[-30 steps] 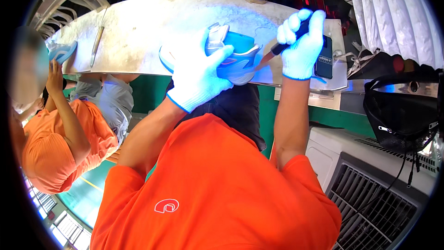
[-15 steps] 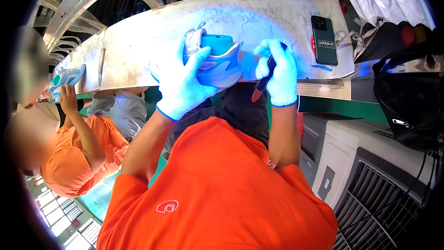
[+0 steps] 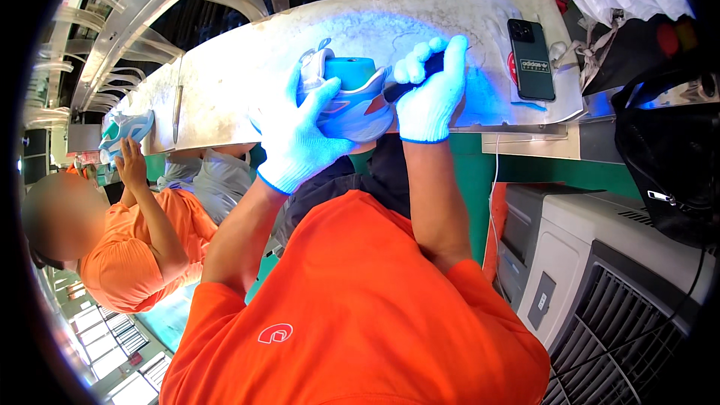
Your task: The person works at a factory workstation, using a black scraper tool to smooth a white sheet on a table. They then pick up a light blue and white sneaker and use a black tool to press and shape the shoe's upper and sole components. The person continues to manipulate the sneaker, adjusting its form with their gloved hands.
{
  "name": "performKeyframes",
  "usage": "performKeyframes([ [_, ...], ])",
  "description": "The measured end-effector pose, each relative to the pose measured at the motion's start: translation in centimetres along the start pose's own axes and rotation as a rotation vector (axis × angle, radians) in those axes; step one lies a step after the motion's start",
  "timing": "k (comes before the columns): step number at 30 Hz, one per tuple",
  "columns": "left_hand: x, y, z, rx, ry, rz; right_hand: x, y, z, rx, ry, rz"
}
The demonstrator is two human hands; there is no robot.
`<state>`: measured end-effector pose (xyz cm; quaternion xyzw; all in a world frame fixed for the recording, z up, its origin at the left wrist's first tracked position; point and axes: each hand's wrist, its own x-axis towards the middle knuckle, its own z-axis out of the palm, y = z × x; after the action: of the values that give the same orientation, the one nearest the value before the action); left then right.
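My gloved left hand (image 3: 304, 139) grips a pale sneaker (image 3: 341, 121) with its thumb across the upper. A teal shoe last (image 3: 350, 71) fills the shoe's opening. Closed around a black-handled tool (image 3: 396, 92) is my gloved right hand (image 3: 431, 105), just right of the shoe. The tool's reddish tip (image 3: 374, 105) points left and lies against or very close to the shoe's side; contact cannot be made out. Most of the handle is hidden in the fingers. Blue light falls on both gloves and the shoe.
A dark phone (image 3: 531, 60) lies at the right of the stained worktable (image 3: 225, 97). A thin metal tool (image 3: 177, 114) rests farther left. At the left, a co-worker (image 3: 142, 251) in orange handles another sneaker (image 3: 124, 131). A black bag (image 3: 664, 157) hangs at the right.
My right hand has moved left and turned, bringing the tool's reddish tip from below the table edge to the shoe's side. My left hand still holds the shoe.
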<state>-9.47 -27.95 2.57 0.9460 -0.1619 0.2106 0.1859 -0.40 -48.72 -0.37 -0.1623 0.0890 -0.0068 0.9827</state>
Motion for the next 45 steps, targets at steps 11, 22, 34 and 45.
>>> performKeyframes([
  [11,-0.1,0.9,-0.6,0.047,0.018,-0.015,1.2,-2.9,-1.7,0.045,0.004,0.079],
  [22,-2.1,0.4,-0.5,0.108,0.054,0.035,-1.3,0.4,-2.7,-0.506,-0.037,0.349],
  [34,-2.7,-1.0,0.0,-0.029,0.134,0.123,-3.3,1.5,-0.6,-0.648,0.239,0.331],
  [45,-1.6,0.2,-0.4,-0.052,0.116,0.039,-4.7,2.3,-0.2,-0.739,0.373,0.142],
])
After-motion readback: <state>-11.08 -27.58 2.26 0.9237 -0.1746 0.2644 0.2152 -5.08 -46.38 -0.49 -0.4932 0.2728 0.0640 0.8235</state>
